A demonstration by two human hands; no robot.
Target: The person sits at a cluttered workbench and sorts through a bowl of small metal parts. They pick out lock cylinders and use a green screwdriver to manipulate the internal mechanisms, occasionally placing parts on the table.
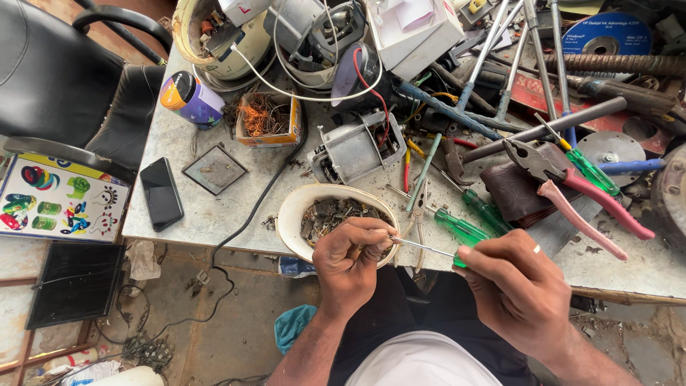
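Screwdriver (pixel 429 249), green-handled, is gripped in the right hand (pixel 518 289), its tip held against the left hand (pixel 350 261). Left fingers are pinched on something too small to tell, over a cream bowl (pixel 289 214) of scrap at the table's (pixel 186 221) near edge.

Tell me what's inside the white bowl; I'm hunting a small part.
The white bowl holds a heap of small dark metal scraps. The left hand covers its near side, hiding what lies there.

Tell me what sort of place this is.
Probably a small electrical repair workshop. The cluttered grey metal workbench holds a dismantled grey electric motor, red-handled pliers, and the right hand works a green-handled screwdriver.
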